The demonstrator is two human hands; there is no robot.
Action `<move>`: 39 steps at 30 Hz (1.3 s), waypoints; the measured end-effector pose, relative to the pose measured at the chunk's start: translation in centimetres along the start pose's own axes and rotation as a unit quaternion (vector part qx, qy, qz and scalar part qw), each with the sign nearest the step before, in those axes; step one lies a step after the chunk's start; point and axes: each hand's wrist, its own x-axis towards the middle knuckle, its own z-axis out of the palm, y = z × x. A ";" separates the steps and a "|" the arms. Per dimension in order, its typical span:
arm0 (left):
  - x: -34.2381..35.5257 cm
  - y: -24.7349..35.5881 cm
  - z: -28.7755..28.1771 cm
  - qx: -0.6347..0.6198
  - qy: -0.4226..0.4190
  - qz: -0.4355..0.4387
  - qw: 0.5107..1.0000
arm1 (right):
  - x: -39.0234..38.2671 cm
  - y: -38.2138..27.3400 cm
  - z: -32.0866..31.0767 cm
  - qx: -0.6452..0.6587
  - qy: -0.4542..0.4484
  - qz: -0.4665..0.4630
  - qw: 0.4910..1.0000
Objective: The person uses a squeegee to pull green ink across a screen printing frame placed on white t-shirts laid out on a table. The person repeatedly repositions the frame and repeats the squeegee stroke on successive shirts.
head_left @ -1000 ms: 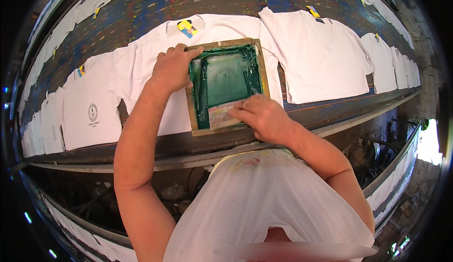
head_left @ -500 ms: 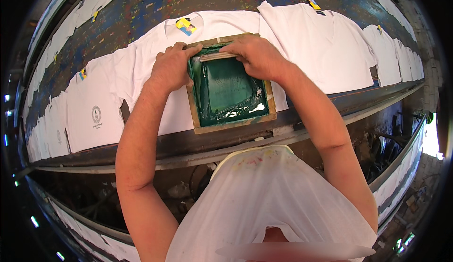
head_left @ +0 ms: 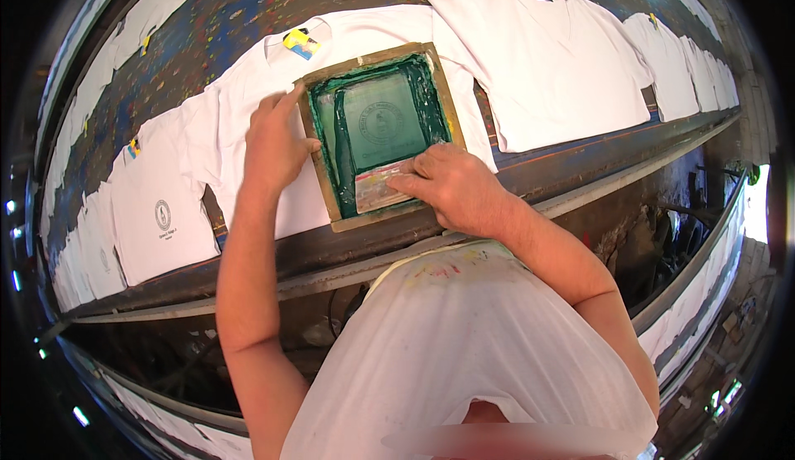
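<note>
Frame (head_left: 364, 61) holds dark ink (head_left: 342, 129) and a squeegee (head_left: 377, 188) gripped by right hand (head_left: 455, 183)

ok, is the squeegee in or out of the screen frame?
In: the squeegee is inside the screen frame, at its near side, held by the right hand.

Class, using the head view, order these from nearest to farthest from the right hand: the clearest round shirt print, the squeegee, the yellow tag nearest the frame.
1. Squeegee: gripped in the right hand.
2. Yellow tag: just beyond the frame, at its far-left corner.
3. Round shirt print: farther left, past the left hand.
</note>
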 end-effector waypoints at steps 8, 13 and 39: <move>-7.5 0.9 7.2 -0.319 0.119 -0.116 0.933 | -2.3 -1.5 1.1 0.020 -0.007 0.024 0.999; -8.3 1.8 8.6 -0.230 0.186 -0.029 0.955 | -3.2 -1.3 0.3 0.101 -0.007 0.053 0.993; -10.6 9.4 3.2 -0.447 0.245 0.091 0.855 | -8.6 0.3 -2.2 0.444 0.432 0.242 0.747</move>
